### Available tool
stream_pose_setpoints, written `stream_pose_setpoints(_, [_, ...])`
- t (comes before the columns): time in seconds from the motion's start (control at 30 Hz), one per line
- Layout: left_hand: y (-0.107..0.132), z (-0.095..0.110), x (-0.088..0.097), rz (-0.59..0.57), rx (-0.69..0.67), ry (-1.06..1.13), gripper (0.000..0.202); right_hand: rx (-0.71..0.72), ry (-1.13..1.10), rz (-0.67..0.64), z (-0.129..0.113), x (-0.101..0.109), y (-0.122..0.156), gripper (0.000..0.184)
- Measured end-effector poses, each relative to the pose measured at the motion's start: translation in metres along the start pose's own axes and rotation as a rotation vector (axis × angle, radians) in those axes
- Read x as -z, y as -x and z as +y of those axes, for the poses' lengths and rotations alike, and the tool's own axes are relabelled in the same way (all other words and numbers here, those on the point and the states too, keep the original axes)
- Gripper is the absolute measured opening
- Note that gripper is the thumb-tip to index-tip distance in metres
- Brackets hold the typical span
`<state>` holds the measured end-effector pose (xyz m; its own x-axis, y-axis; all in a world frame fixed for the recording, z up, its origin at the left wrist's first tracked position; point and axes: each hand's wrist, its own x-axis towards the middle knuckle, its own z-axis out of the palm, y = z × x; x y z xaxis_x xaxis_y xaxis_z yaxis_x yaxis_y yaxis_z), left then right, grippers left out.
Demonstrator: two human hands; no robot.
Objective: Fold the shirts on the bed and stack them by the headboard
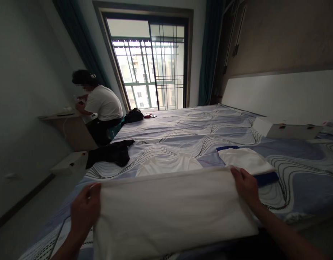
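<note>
A white T-shirt (169, 213) is stretched between my two hands above the near side of the bed. My left hand (86, 206) pinches its upper left corner, fingers closed on the fabric. At the upper right corner, my right hand (246, 186) grips the cloth the same way. Just behind it, white fabric with a neckline (169, 163) lies flat on the bed; whether it belongs to the held shirt I cannot tell. To the right of that rests a folded white garment (246, 159) on top of a folded blue one (267, 178).
The bed (182, 126) has a wavy-patterned sheet. Black clothing (112, 153) lies at its left edge, above a white box (70, 162) on the floor. Another white box (288, 129) sits by the headboard. A person (104, 103) sits at a small desk (71, 131), back left.
</note>
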<state>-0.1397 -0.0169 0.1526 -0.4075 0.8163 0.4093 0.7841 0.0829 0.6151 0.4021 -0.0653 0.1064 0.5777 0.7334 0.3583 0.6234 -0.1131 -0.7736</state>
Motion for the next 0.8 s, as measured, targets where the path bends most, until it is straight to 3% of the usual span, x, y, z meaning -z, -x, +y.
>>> stream_pose_setpoints(0.13, [-0.055, -0.002, -0.077, -0.078, -0.044, 0.1, 0.038, 0.05, 0.069, -0.038, 0.019, -0.057, -0.042, 0.061])
stream_pose_setpoints(0.27, [-0.084, -0.027, -0.131, -0.128, -0.075, 0.172, 0.041, 0.077, 0.125, -0.108, 0.047, -0.097, -0.072, 0.055])
stream_pose_setpoints(0.43, [-0.125, -0.044, -0.182, -0.168, -0.068, 0.162, 0.043, 0.114, 0.184, -0.167, 0.063, -0.15, -0.123, 0.049])
stream_pose_setpoints(0.6, [-0.16, -0.049, -0.233, -0.192, -0.015, 0.046, 0.041, 0.016, 0.409, -0.251, 0.076, -0.207, -0.165, 0.039])
stream_pose_setpoints(0.7, [-0.172, -0.053, -0.251, -0.227, -0.001, -0.016, 0.039, -0.014, 0.477, -0.311, 0.086, -0.224, -0.18, 0.039])
stream_pose_setpoints(0.8, [-0.178, -0.054, -0.257, -0.273, 0.029, -0.085, 0.038, -0.029, 0.471, -0.338, 0.092, -0.228, -0.189, 0.039])
